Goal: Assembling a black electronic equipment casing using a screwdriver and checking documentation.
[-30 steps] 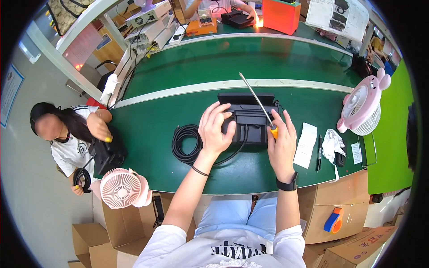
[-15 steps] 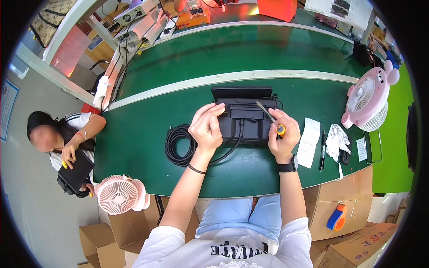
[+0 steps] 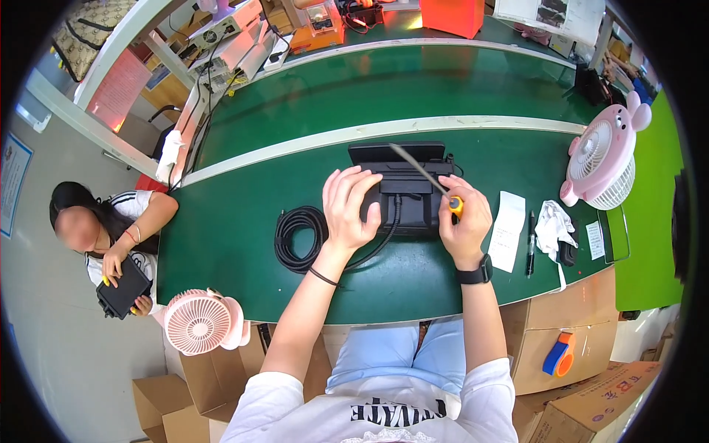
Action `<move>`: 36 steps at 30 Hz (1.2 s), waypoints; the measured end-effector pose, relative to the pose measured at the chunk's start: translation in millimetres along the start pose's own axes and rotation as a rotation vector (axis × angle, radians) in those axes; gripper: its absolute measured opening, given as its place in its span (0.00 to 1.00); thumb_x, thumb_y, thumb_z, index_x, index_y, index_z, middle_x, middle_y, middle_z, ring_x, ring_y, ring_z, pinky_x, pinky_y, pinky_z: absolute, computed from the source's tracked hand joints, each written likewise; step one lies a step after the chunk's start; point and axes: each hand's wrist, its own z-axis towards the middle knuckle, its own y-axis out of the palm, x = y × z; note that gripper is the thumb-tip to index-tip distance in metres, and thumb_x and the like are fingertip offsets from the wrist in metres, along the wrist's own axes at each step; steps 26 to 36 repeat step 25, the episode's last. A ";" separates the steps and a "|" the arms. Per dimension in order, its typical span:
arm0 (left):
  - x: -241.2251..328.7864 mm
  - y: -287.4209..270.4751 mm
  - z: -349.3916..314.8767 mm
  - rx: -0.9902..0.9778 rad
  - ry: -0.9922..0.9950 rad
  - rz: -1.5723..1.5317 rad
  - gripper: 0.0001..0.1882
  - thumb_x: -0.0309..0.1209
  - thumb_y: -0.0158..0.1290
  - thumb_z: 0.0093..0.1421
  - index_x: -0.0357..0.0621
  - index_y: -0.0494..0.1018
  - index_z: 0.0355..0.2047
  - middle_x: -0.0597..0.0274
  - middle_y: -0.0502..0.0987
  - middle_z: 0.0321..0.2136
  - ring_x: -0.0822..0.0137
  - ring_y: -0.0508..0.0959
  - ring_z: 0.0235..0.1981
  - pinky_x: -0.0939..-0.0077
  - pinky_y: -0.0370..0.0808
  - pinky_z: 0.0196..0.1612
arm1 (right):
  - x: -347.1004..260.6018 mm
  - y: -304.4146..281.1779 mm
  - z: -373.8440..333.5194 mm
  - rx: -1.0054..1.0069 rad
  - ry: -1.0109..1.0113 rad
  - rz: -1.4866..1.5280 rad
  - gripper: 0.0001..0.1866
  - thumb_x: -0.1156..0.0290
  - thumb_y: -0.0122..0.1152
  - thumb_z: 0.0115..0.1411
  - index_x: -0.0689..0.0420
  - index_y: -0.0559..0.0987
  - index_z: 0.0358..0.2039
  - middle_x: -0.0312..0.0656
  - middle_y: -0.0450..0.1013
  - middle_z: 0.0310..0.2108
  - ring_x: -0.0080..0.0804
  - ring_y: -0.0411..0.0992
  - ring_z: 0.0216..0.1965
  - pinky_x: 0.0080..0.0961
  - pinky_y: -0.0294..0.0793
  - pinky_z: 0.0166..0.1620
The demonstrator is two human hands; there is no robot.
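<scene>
A black electronic device [image 3: 413, 207] with a raised flat panel [image 3: 421, 153] along its far side lies on the green table in front of me. My left hand [image 3: 350, 210] is open at its left side, fingers stretched out and fingertips touching the casing. In my right hand [image 3: 467, 227], at the device's right side, is a screwdriver [image 3: 456, 207] with a yellow handle. Its metal shaft slants up and left across the device, tip near the raised panel. From the device a thick black cable runs to a coil [image 3: 301, 240] beside my left forearm.
Right of my hand lie a paper slip [image 3: 507, 232], a black pen [image 3: 531, 244] and a crumpled white cloth [image 3: 554, 225]. A pink fan [image 3: 602, 159] stands beyond them; another pink fan [image 3: 198, 323] is at the near left edge. A co-worker at left holds a black device [image 3: 125, 288].
My left fingers have straightened and shifted right onto the casing. The screwdriver's shaft has swung left and farther across the device. The co-worker's black device has tilted.
</scene>
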 end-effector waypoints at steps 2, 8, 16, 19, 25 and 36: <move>-1.3 -0.1 -0.7 -0.020 0.015 0.005 0.18 0.41 0.52 0.56 0.44 0.79 0.41 0.57 0.78 0.44 0.52 0.76 0.53 0.49 0.65 0.62 | -10.7 -3.8 7.5 -0.043 -0.038 -0.121 0.13 0.81 0.64 0.51 0.56 0.75 0.37 0.38 0.81 0.42 0.39 0.80 0.47 0.34 0.75 0.50; 0.0 5.1 -5.9 0.055 0.091 -0.069 0.15 0.27 0.54 0.55 0.43 0.80 0.43 0.54 0.77 0.44 0.51 0.75 0.49 0.56 0.74 0.54 | -15.7 -2.2 8.8 -0.147 -0.094 -0.215 0.16 0.77 0.66 0.48 0.55 0.75 0.39 0.41 0.78 0.45 0.37 0.76 0.50 0.33 0.71 0.52; 0.6 9.5 -9.9 0.139 0.090 0.006 0.06 0.33 0.56 0.50 0.47 0.75 0.27 0.60 0.81 0.36 0.56 0.80 0.42 0.57 0.73 0.49 | -3.6 1.8 1.7 -0.099 -0.103 -0.118 0.11 0.76 0.60 0.48 0.53 0.72 0.34 0.41 0.79 0.48 0.40 0.77 0.49 0.34 0.66 0.49; -0.3 14.2 -10.1 0.192 0.084 -0.028 0.03 0.29 0.53 0.47 0.46 0.72 0.25 0.60 0.82 0.36 0.56 0.81 0.40 0.61 0.73 0.45 | 1.6 6.6 0.2 -0.050 -0.110 -0.100 0.11 0.73 0.63 0.46 0.52 0.71 0.31 0.37 0.81 0.43 0.37 0.79 0.44 0.33 0.66 0.48; -4.7 16.9 -21.5 0.193 0.100 -0.064 0.04 0.28 0.52 0.47 0.45 0.72 0.26 0.60 0.82 0.35 0.57 0.81 0.39 0.63 0.73 0.43 | 7.4 12.6 -4.3 0.011 -0.125 -0.086 0.10 0.71 0.64 0.48 0.51 0.71 0.28 0.36 0.82 0.41 0.33 0.80 0.45 0.32 0.66 0.49; -4.7 16.9 -21.5 0.193 0.100 -0.064 0.04 0.28 0.52 0.47 0.45 0.72 0.26 0.60 0.82 0.35 0.57 0.81 0.39 0.63 0.73 0.43 | 7.4 12.6 -4.3 0.011 -0.125 -0.086 0.10 0.71 0.64 0.48 0.51 0.71 0.28 0.36 0.82 0.41 0.33 0.80 0.45 0.32 0.66 0.49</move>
